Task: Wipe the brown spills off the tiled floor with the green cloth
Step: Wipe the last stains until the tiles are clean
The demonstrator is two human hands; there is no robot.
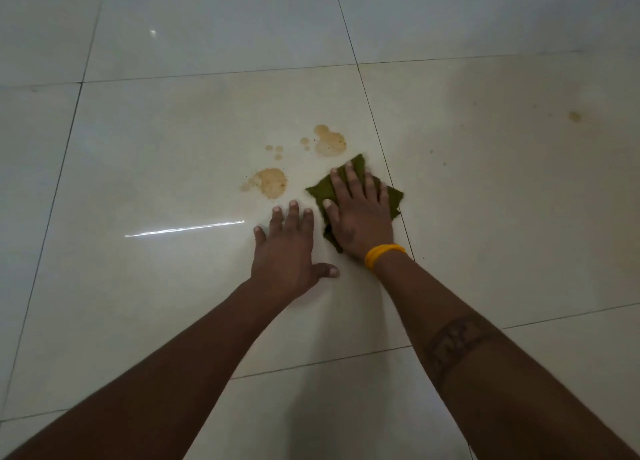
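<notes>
Both hands lie flat and apart on the floor (pixel 485 217): the left hand (pixel 287 251) spreads bare on the tile as a prop, the right hand (pixel 360 213) presses straight fingers on the cloth (pixel 356 163), which sits beside a grout line near the tile's right edge. Brown spills (pixel 329 142) lie just beyond and left of it, seemingly untouched. Soft and light, the cloth will bunch unless held down by the palm over its middle. A faint spot (pixel 575 116) marks the neighbouring tile, perhaps another spill.

Single head-worn view looks steeply down, close over the tiled floor (pixel 138 286).
</notes>
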